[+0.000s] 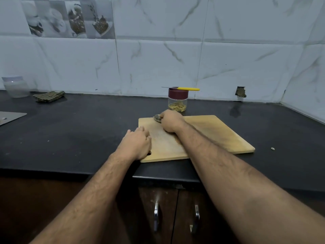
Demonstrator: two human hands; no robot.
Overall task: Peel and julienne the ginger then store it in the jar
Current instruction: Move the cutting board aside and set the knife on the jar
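Note:
A wooden cutting board (214, 136) lies on the black counter. My right hand (171, 121) rests at the board's far left corner, fingers curled round a grey-brown clump, seemingly ginger peel (157, 118). My left hand (136, 144) presses flat on the board's left edge near its hanging hole. Behind the board stands a clear jar (177, 103) with a maroon lid on it and pale ginger strips inside. A yellow-handled knife (186, 88) lies across the lid.
A folded green checked cloth (49, 96) and a translucent plastic container (15, 87) sit at the back left. A metal sheet's corner (10, 117) shows at the left edge. A small scrap (272, 148) lies right of the board. Cabinet doors with metal handles (156, 215) are below.

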